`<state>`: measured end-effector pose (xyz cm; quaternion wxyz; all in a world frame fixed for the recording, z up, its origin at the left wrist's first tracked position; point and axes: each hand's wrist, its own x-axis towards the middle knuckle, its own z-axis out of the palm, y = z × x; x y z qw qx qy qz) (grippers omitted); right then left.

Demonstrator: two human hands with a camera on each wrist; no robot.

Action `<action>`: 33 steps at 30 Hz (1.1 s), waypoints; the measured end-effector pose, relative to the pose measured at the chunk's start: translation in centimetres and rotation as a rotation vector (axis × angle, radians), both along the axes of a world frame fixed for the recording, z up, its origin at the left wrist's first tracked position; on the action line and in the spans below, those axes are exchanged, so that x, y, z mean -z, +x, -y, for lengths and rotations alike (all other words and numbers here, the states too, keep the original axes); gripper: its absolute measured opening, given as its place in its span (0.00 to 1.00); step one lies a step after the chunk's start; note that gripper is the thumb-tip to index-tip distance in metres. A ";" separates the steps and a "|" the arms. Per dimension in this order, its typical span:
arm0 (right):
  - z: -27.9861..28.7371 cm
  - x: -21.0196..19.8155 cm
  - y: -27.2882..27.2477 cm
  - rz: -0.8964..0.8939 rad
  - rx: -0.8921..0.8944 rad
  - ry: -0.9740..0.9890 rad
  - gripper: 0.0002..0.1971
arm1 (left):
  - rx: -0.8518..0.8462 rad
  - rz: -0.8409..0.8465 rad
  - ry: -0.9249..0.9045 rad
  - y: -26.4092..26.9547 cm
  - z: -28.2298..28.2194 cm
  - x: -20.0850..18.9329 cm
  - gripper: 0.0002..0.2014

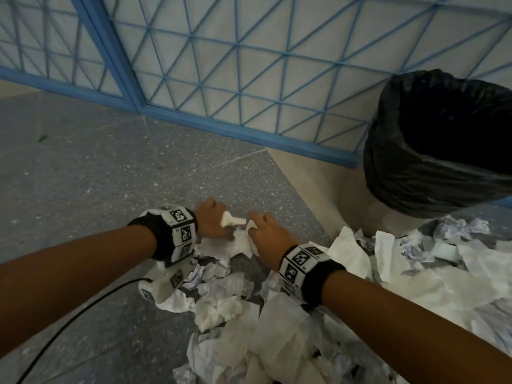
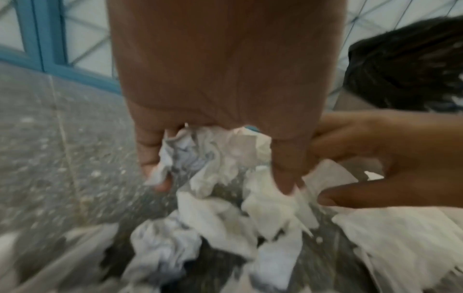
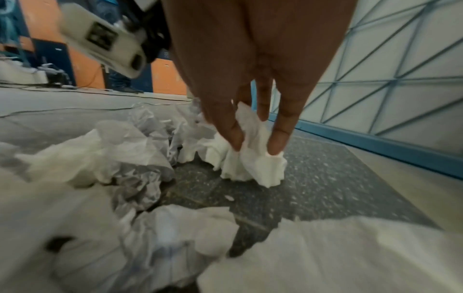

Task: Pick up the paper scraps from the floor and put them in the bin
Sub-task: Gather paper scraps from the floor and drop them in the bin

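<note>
A heap of crumpled white paper scraps [image 1: 249,314] covers the grey floor in front of me. Both hands work at its far edge. My left hand [image 1: 219,221] curls its fingers round a crumpled wad of paper [image 2: 213,150]. My right hand [image 1: 259,227] is close beside it and pinches a white scrap [image 3: 253,150] between thumb and fingers just above the floor. In the left wrist view my left hand [image 2: 225,186] fills the middle and my right hand [image 2: 375,158] comes in from the right. The bin [image 1: 415,176], lined with a black bag, stands at the right behind the heap.
A wall panel with a blue lattice [image 1: 249,65] runs behind the floor, and the bin stands on a beige ledge [image 1: 318,184] at its foot. A black cable [image 1: 69,322] trails over the floor at the left. More scraps [image 1: 443,245] lie at the bin's base. Orange lockers [image 3: 82,65] stand far off.
</note>
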<state>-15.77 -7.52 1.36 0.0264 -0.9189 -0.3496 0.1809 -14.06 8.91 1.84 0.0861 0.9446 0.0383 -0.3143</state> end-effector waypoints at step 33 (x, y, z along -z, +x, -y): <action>20.4 -23.8 8.2 0.377 0.882 0.914 0.12 | -0.023 0.360 -1.438 9.0 18.9 -23.5 0.05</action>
